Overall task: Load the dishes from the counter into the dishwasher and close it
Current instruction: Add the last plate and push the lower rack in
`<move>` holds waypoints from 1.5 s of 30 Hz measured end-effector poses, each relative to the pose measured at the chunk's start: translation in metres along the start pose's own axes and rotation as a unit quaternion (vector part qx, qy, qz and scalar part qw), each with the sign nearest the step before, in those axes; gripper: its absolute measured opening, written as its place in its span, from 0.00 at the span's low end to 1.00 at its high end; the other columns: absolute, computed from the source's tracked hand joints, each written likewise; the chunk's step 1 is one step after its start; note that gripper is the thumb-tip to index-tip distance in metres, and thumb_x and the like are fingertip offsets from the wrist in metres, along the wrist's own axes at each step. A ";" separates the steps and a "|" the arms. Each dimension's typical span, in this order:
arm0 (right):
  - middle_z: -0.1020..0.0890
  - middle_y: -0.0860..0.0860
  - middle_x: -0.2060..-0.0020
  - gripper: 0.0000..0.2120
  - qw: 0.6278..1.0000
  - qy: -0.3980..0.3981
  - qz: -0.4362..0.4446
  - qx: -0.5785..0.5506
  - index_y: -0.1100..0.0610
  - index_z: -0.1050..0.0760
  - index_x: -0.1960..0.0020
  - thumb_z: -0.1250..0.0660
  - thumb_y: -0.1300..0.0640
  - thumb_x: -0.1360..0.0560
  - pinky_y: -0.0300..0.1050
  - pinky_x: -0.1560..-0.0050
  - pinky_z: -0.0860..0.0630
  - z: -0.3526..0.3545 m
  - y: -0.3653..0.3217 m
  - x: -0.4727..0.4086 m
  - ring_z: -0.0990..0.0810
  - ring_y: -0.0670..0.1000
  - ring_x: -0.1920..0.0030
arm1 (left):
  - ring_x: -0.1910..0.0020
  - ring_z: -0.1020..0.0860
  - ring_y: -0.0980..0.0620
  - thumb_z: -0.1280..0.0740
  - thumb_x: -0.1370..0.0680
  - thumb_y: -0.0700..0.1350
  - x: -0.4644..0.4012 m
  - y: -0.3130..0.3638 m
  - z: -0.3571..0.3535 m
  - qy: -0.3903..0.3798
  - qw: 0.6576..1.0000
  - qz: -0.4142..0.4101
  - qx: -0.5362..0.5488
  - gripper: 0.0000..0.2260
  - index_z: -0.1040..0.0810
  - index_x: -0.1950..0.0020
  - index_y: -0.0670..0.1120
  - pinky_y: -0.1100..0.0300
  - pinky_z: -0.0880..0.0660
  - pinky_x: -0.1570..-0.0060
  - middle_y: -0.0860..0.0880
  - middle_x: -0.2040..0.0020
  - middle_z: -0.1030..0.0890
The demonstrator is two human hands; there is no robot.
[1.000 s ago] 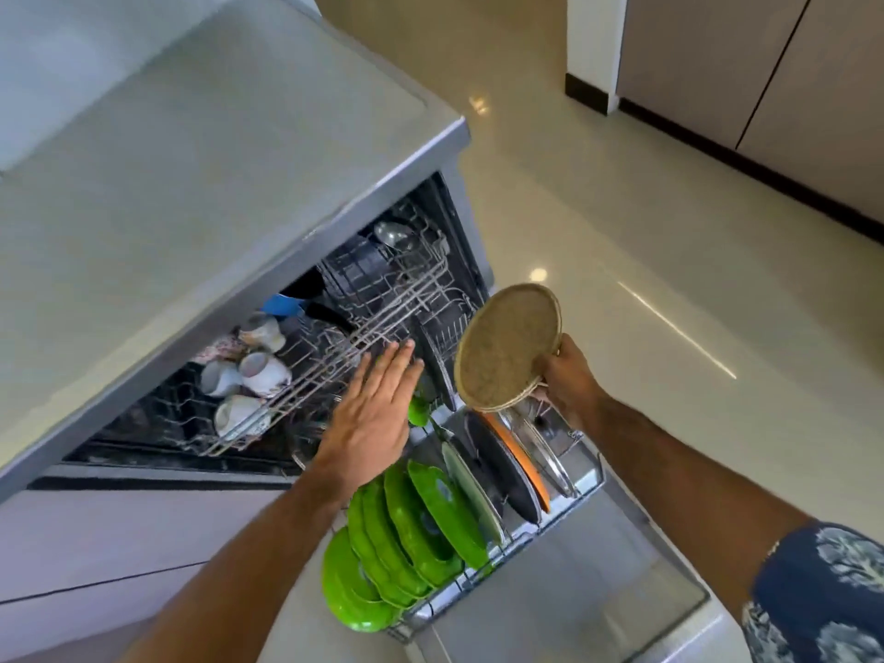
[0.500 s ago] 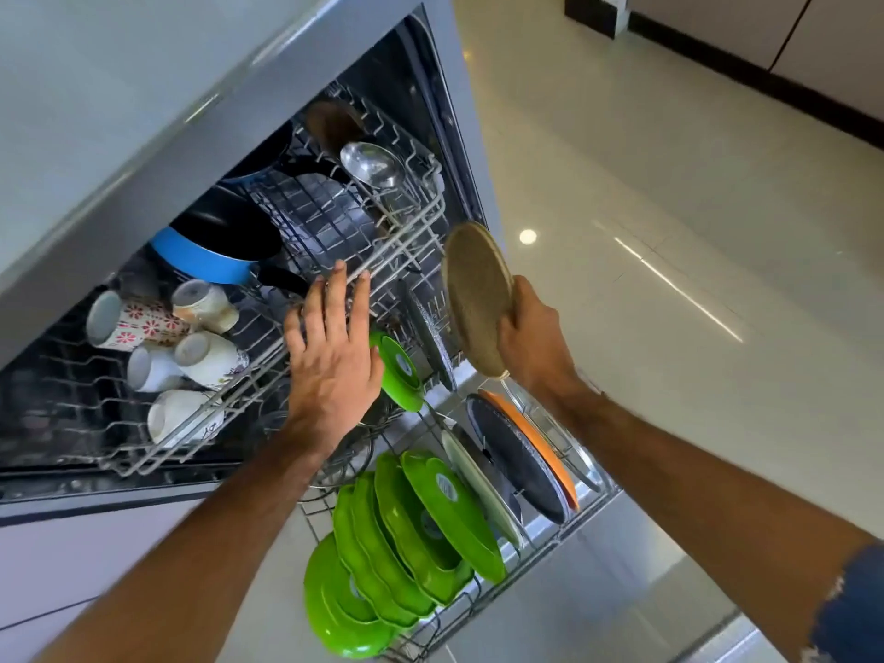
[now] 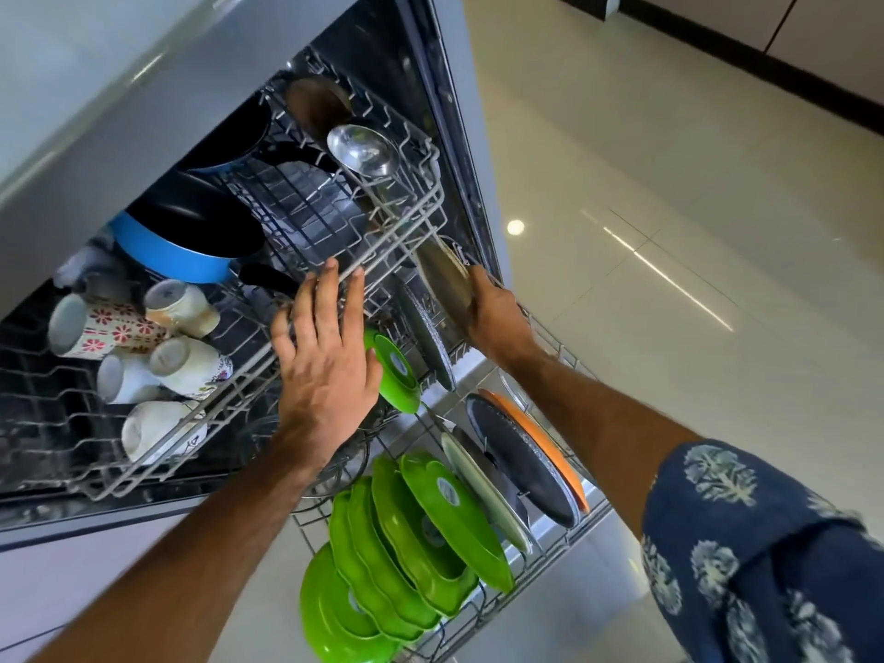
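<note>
The dishwasher stands open with both racks pulled out. My right hand (image 3: pixel 497 313) grips a round tan plate (image 3: pixel 445 279) on edge, low at the far end of the lower rack (image 3: pixel 550 562), just under the upper rack's corner. With straight fingers, my left hand (image 3: pixel 325 361) rests on the front rail of the upper rack (image 3: pixel 406 217). That rack holds a blue pan (image 3: pixel 177 251), several cups (image 3: pixel 143 356) and a steel ladle (image 3: pixel 363 150). Several green plates (image 3: pixel 430 528), a dark plate (image 3: pixel 521 466) and an orange plate (image 3: pixel 540 442) stand in the lower rack.
The grey counter (image 3: pixel 119 88) overhangs the dishwasher at the upper left. The open door (image 3: pixel 540 629) lies under the lower rack. Glossy tiled floor (image 3: pixel 669 232) spreads to the right, with dark-based cabinets (image 3: pixel 813 64) at the far right.
My right hand has lowered the tan plate from above the racks down toward the far end of the lower rack. My left hand has stayed on the upper rack's front rail.
</note>
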State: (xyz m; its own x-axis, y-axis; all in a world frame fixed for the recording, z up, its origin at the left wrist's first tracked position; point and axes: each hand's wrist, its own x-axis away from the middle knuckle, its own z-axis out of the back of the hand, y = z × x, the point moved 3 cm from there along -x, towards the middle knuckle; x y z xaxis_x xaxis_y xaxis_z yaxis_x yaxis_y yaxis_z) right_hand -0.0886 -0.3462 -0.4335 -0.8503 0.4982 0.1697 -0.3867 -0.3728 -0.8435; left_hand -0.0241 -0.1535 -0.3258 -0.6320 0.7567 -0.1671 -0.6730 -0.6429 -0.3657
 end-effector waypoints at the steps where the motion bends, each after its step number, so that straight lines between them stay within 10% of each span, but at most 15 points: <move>1: 0.19 0.60 0.46 0.19 1.000 0.004 0.003 0.001 0.57 0.34 0.31 0.38 0.65 0.20 0.49 0.56 0.19 -0.004 -0.001 -0.004 0.20 0.54 0.57 | 0.23 0.43 0.41 0.32 0.26 0.54 0.000 0.000 -0.001 0.002 1.000 0.001 -0.002 0.44 0.52 0.18 0.44 0.40 0.40 0.30 0.41 0.19 0.50; 6: 0.20 0.61 0.51 0.19 0.997 -0.034 -0.029 0.059 0.60 0.37 0.31 0.40 0.67 0.21 0.44 0.66 0.27 -0.024 0.000 -0.020 0.24 0.52 0.64 | 0.23 0.43 0.40 0.31 0.27 0.55 0.000 0.000 -0.001 0.003 1.000 -0.001 -0.006 0.45 0.52 0.18 0.44 0.40 0.41 0.30 0.41 0.19 0.49; 20: 0.21 0.62 0.43 0.21 0.984 -0.111 -0.110 0.086 0.62 0.36 0.31 0.37 0.64 0.22 0.57 0.47 0.19 -0.024 0.027 -0.015 0.19 0.60 0.47 | 0.22 0.45 0.40 0.32 0.28 0.55 0.001 0.000 -0.002 -0.002 1.000 -0.008 -0.006 0.46 0.54 0.18 0.44 0.40 0.44 0.28 0.40 0.19 0.51; 30: 0.19 0.52 0.41 0.12 0.992 0.027 -0.097 -0.070 0.57 0.27 0.38 0.41 0.66 0.19 0.43 0.49 0.22 0.083 0.024 0.135 0.20 0.50 0.47 | 0.20 0.58 0.39 0.34 0.26 0.50 0.014 0.012 0.036 -0.084 0.995 0.018 0.051 0.43 0.55 0.18 0.43 0.34 0.54 0.24 0.38 0.19 0.58; 34: 0.19 0.50 0.46 0.11 0.972 0.084 -0.186 -0.119 0.57 0.25 0.41 0.39 0.67 0.21 0.40 0.50 0.23 0.093 0.054 0.222 0.20 0.48 0.49 | 0.25 0.38 0.42 0.36 0.27 0.49 0.090 0.073 0.053 -0.095 0.973 0.068 0.202 0.31 0.37 0.24 0.47 0.42 0.41 0.29 0.44 0.23 0.39; 37: 0.19 0.51 0.45 0.12 0.932 0.102 -0.314 -0.149 0.54 0.26 0.41 0.38 0.65 0.21 0.44 0.54 0.21 0.072 0.091 0.271 0.19 0.51 0.51 | 0.47 0.22 0.47 0.34 0.22 0.39 0.173 0.133 0.047 -0.153 0.855 0.191 0.457 0.09 0.22 0.44 0.48 0.51 0.26 0.50 0.50 0.46 0.21; 39: 0.22 0.56 0.40 0.13 0.883 0.093 -0.402 -0.223 0.55 0.29 0.37 0.36 0.63 0.21 0.54 0.44 0.20 0.050 0.115 0.289 0.20 0.58 0.44 | 0.56 0.19 0.48 0.37 0.20 0.37 0.221 0.166 0.029 -0.258 0.666 0.397 0.576 0.09 0.21 0.50 0.49 0.57 0.26 0.62 0.48 0.54 0.18; 42: 0.28 0.58 0.33 0.21 0.796 0.031 -0.484 -0.363 0.56 0.36 0.29 0.34 0.57 0.20 0.58 0.38 0.23 0.016 0.135 0.302 0.25 0.60 0.37 | 0.56 0.20 0.46 0.42 0.16 0.41 0.278 0.203 0.004 -0.353 0.405 0.592 0.601 0.11 0.24 0.38 0.40 0.56 0.27 0.62 0.39 0.42 0.20; 45: 0.31 0.59 0.31 0.29 0.766 -0.026 -0.491 -0.414 0.54 0.43 0.24 0.34 0.50 0.19 0.57 0.44 0.20 -0.005 0.140 0.301 0.25 0.63 0.36 | 0.41 0.24 0.42 0.43 0.15 0.50 0.308 0.222 -0.011 -0.296 0.243 0.697 0.606 0.20 0.33 0.27 0.41 0.45 0.26 0.47 0.40 0.31 0.26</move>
State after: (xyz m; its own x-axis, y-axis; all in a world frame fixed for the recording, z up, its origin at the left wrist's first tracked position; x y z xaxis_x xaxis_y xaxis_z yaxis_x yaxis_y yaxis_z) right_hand -0.3968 -0.2445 -0.5031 -0.3159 0.1814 0.9313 -0.5082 0.7965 -0.3275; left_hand -0.3640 -0.0617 -0.4681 -0.2742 -0.2159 0.9371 0.9617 -0.0594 0.2677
